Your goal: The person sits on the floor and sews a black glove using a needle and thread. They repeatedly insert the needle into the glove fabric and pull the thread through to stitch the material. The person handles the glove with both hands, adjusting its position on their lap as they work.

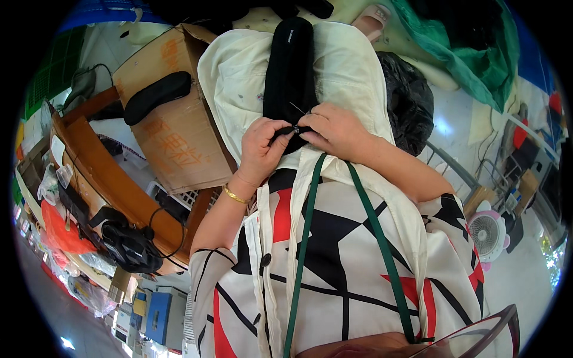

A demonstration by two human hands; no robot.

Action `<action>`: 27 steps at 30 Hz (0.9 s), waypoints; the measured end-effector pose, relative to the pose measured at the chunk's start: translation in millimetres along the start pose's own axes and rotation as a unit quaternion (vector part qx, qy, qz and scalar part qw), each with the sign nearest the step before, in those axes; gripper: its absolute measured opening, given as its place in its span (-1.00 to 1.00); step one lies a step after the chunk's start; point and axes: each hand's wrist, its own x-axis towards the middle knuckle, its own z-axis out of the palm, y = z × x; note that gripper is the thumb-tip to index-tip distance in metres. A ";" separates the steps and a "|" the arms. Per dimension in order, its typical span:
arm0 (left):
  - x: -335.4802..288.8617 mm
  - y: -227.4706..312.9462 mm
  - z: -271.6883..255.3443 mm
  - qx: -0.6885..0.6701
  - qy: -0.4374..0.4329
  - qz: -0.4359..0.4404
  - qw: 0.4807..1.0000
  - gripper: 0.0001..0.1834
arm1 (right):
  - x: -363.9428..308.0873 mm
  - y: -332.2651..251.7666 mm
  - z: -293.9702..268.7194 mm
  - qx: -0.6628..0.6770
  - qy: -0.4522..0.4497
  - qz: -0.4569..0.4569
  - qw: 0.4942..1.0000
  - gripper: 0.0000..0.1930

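Note:
A long black fabric piece, shoe-like in outline (pixel 290 65), lies over my lap on the cream apron (pixel 349 65). My left hand (pixel 261 143) pinches its near end from the left. From the other side my right hand (pixel 337 130) grips the same end, thumb and forefinger together. Between the fingertips is a small shiny dark fitting (pixel 295 129), too small to name. Just above it a thin needle-like sliver (pixel 298 108) slants near my right fingers. Whether a thread runs from it I cannot tell.
On my left, a dark shoe-shaped piece (pixel 157 97) rests on a cardboard box (pixel 173 134). Beside it stands a brown wooden bench (pixel 113 179) with a black machine (pixel 125 238). A black plastic bag (pixel 409 104) sits right of my lap; a white fan (pixel 486 234) stands farther right.

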 end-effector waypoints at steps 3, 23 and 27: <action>-0.3 -2.2 -0.4 0.005 0.000 0.010 1.000 -0.83 | 2.6 1.8 2.3 0.002 -0.002 -0.002 1.000 -0.78; 3.0 0.8 2.1 0.078 0.001 0.059 0.995 -0.78 | -3.7 8.2 6.9 0.048 0.010 0.010 0.999 -0.71; 4.0 1.1 2.2 0.078 -0.005 0.070 0.995 -0.80 | -0.2 10.2 5.2 0.056 -0.040 0.025 0.997 -0.81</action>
